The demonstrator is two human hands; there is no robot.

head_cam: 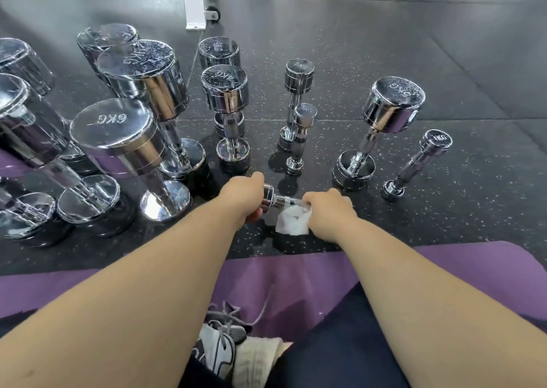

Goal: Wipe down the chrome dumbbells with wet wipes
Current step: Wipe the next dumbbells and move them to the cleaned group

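Chrome-plated small dumbbell [273, 198] held level, 6 o'clock of upright 4KG dumbbell [226, 97]: left hand [242, 195] clenched round head, right hand [328, 210] curled, pressing white wet wipe [291, 220] onto handle. Best rotated while wiping full length.

A wide-angle camera on the person's head looks forward and steeply down. Both forearms [165, 269] run up from the bottom edge, close to the lens, to the left hand [241, 195] and right hand [330, 210], which meet on a small dumbbell [273, 199] and a wipe [291, 223] just below mid-frame. The purple mat [296, 269] lies nearest; the standing dumbbells [225, 97] on the dark floor [444, 47] fill the upper half, farther off
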